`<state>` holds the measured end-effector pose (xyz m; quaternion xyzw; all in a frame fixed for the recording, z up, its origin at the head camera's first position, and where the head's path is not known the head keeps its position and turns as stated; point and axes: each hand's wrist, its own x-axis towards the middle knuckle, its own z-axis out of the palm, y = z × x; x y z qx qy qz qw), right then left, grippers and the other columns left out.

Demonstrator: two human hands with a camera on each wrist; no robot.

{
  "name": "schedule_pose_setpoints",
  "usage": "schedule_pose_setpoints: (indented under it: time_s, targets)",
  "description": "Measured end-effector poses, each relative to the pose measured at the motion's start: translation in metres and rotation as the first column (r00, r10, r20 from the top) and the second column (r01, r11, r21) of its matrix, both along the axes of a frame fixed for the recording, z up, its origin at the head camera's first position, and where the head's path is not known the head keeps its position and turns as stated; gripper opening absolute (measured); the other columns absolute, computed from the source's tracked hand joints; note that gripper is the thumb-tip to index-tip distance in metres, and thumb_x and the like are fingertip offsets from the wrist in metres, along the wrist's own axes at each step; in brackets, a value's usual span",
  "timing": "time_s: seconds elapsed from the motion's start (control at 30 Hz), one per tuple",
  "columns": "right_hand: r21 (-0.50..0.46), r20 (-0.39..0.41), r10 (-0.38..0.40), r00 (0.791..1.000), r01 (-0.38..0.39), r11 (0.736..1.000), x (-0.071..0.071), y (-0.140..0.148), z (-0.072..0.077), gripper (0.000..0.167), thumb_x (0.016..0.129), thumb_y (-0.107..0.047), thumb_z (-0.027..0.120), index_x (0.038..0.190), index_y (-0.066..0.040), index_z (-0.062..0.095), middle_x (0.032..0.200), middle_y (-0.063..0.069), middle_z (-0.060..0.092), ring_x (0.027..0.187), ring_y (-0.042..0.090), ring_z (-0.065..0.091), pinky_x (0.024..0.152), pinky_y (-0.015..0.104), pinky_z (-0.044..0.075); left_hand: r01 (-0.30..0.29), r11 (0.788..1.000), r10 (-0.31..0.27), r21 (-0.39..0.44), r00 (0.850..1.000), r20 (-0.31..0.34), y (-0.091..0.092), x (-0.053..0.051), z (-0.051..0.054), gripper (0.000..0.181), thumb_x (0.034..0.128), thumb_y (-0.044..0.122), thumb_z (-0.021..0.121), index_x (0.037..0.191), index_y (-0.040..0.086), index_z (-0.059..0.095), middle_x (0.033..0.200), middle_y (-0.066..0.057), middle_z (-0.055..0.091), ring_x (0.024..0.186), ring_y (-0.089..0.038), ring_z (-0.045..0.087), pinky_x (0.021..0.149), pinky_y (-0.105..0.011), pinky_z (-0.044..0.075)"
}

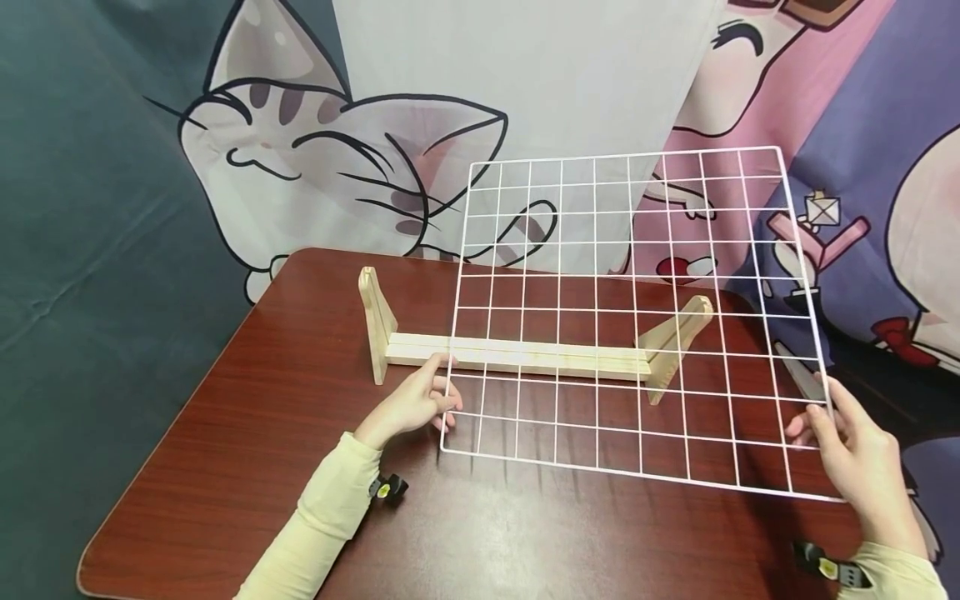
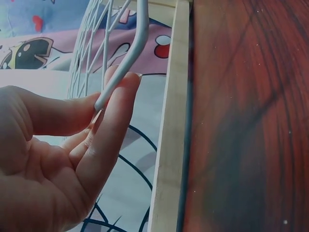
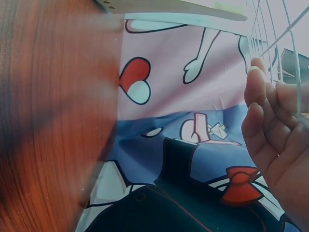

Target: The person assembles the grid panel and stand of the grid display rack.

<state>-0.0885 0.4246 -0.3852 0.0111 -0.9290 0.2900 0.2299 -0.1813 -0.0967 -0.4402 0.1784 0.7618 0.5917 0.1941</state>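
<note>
A white wire grid panel (image 1: 596, 275) is held up in front of me, tilted, above a wooden stand. My left hand (image 1: 416, 404) pinches its left edge near the lower corner; the left wrist view shows thumb and fingers on the white wire (image 2: 130, 58). On the right edge, low down, my right hand (image 1: 858, 450) grips the frame, with the fingers (image 3: 256, 92) curled beside the wires. Behind the grid, the pale wooden stand (image 1: 517, 357) rests on the table, two uprights joined by a crossbar. Its left upright (image 1: 375, 325) and right upright (image 1: 678, 346) lean outward.
The stand and grid are over a reddish-brown table (image 1: 247, 433) with rounded corners. A cloth backdrop (image 1: 570, 75) with cartoon animals hangs close behind its far edge. Dark material (image 3: 159, 208) lies beyond the table's edge in the right wrist view.
</note>
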Motion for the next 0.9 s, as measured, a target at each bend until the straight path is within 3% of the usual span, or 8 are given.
schedule_pose_setpoints:
  time_s: [0.1, 0.23, 0.5, 0.6, 0.7, 0.9]
  targets:
    - [-0.015, -0.006, 0.006, 1.0, -0.006, 1.0, -0.001, -0.001, 0.001, 0.049, 0.097, -0.003, 0.051, 0.144, -0.017, 0.045, 0.067, -0.044, 0.052, 0.058, -0.023, 0.049, 0.057, 0.007, 0.029, -0.013, 1.0, 0.013, 0.014, 1.0, -0.002, -0.001, 0.0, 0.001, 0.048, 0.0922, -0.01, 0.049, 0.134, 0.001, 0.028, 0.086, -0.026, 0.064, 0.065, -0.037, 0.066, 0.054, -0.037, 0.058]
    - [-0.05, 0.013, 0.027, 1.0, -0.026, 0.998, -0.001, -0.003, 0.001, 0.052, 0.097, -0.004, 0.051, 0.145, -0.02, 0.042, 0.068, -0.043, 0.053, 0.055, -0.019, 0.049, 0.043, 0.011, 0.03, -0.04, 0.999, 0.04, 0.024, 0.999, -0.027, -0.003, -0.002, 0.003, 0.048, 0.0922, -0.009, 0.049, 0.134, 0.001, 0.029, 0.085, -0.027, 0.063, 0.064, -0.035, 0.066, 0.054, -0.037, 0.058]
    - [-0.106, -0.006, 0.004, 1.0, -0.004, 0.994, -0.005, -0.008, 0.002, 0.052, 0.096, -0.003, 0.052, 0.145, -0.019, 0.043, 0.061, -0.036, 0.052, 0.052, -0.017, 0.047, 0.042, 0.015, 0.031, -0.061, 0.997, 0.068, 0.049, 0.984, -0.165, -0.006, -0.005, 0.007, 0.045, 0.0933, -0.009, 0.047, 0.133, 0.002, 0.03, 0.084, -0.027, 0.063, 0.065, -0.038, 0.065, 0.055, -0.038, 0.057]
    - [-0.135, -0.012, -0.001, 1.0, -0.001, 0.991, -0.008, -0.008, 0.002, 0.051, 0.097, -0.003, 0.051, 0.145, -0.019, 0.043, 0.059, -0.032, 0.052, 0.049, -0.013, 0.045, 0.04, 0.022, 0.029, -0.053, 0.998, 0.061, 0.043, 0.969, -0.24, -0.008, -0.006, 0.009, 0.046, 0.0941, -0.008, 0.048, 0.134, 0.003, 0.03, 0.083, -0.029, 0.063, 0.064, -0.033, 0.066, 0.057, -0.043, 0.057]
    - [-0.201, -0.006, 0.021, 1.0, -0.022, 0.979, -0.011, -0.009, 0.003, 0.053, 0.098, 0.0, 0.048, 0.146, -0.019, 0.04, 0.059, -0.024, 0.053, 0.049, -0.008, 0.049, 0.039, 0.02, 0.034, -0.051, 0.998, 0.061, 0.039, 0.945, -0.321, -0.009, -0.007, 0.012, 0.045, 0.0948, -0.008, 0.048, 0.134, 0.004, 0.03, 0.081, -0.026, 0.063, 0.063, -0.026, 0.066, 0.056, -0.04, 0.057]
    - [-0.399, -0.058, 0.112, 0.992, -0.126, 0.908, -0.02, -0.013, 0.004, 0.053, 0.097, 0.006, 0.044, 0.146, -0.015, 0.039, 0.06, -0.014, 0.056, 0.048, -0.002, 0.056, 0.04, 0.019, 0.042, -0.072, 0.995, 0.094, 0.067, 0.903, -0.42, -0.014, -0.014, 0.022, 0.044, 0.0946, -0.008, 0.048, 0.133, 0.002, 0.03, 0.079, -0.02, 0.063, 0.061, -0.01, 0.063, 0.054, -0.028, 0.053]
